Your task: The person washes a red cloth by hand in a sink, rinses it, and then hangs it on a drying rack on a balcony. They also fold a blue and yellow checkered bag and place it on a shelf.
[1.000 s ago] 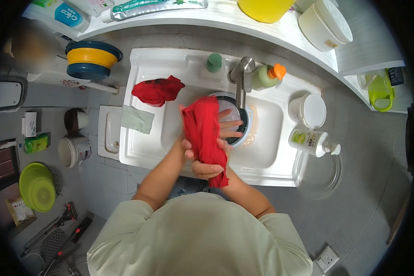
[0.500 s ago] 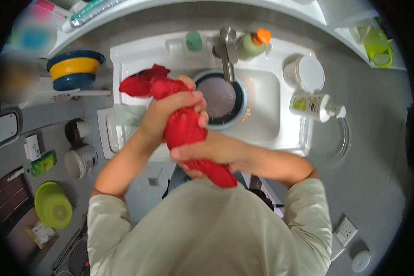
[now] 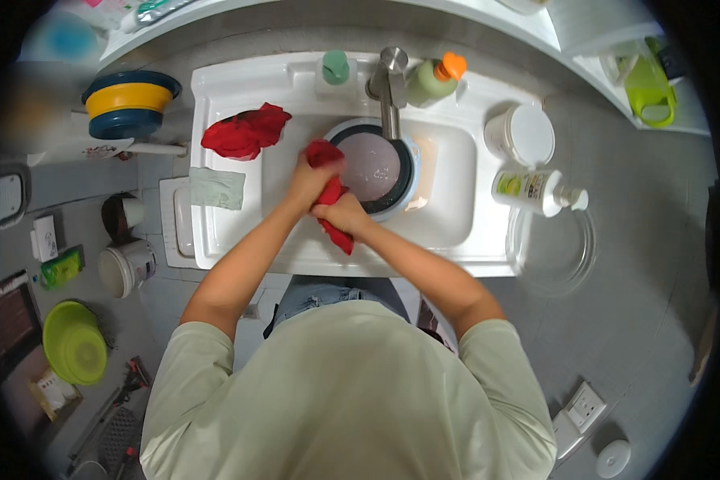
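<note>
Lower and bunched narrower than a moment ago, the red cloth is at the round basin's left edge, centre frame; left hand and right hand clench it, apparently squeezing, though blur obscures the fingertips.

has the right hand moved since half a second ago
Yes, forward: the right hand, gripping the red cloth, overlapped the sink's front rim in view half a second ago; now it shows beyond that rim.

1 green basin, lower left | 1 blue-and-yellow basin, upper left | 1 wall socket, lower right
</note>
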A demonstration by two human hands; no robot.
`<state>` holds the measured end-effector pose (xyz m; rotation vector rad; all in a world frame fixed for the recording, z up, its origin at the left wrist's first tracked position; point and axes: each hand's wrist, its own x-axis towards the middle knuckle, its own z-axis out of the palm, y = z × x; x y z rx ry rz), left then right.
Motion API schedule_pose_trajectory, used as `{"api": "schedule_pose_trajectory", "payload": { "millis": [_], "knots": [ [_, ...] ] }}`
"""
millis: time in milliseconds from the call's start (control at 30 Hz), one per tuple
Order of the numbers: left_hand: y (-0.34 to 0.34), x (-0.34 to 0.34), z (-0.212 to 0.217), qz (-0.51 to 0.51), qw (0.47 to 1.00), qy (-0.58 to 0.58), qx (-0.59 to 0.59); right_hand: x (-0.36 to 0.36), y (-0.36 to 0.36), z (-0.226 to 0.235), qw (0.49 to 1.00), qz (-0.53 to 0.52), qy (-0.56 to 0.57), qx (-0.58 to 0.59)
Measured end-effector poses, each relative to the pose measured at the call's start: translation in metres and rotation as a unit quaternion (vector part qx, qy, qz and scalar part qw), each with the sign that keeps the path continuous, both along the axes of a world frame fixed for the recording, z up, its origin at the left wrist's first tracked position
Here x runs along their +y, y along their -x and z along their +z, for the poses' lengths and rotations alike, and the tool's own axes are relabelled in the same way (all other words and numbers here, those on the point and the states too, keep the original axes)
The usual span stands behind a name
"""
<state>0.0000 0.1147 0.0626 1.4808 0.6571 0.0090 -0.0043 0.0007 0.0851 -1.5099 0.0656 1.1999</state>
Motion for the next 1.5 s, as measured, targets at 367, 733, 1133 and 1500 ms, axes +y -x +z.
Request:
{"api": "schedule_pose_trajectory", "payload": {
  "millis": [367,733,1133,1500],
  "knots": [
    [0.095,0.059,0.072,0.170,0.880,0.441,0.046,-0.143,-0.059,-0.083,0.927,-0.095,0.303,-0.199],
    [0.183,0.066,0.096,0.296,0.846,0.441,-0.049,-0.159,-0.075,-0.111,0.953,-0.146,0.223,-0.145],
    [0.234,0.067,0.099,0.359,0.826,0.425,-0.092,-0.153,-0.145,0.020,0.904,0.210,0.344,-0.143],
    [0.227,0.137,0.079,0.288,0.825,0.475,-0.103,-0.053,-0.170,0.119,0.501,0.628,0.517,-0.297]
  ]
}}
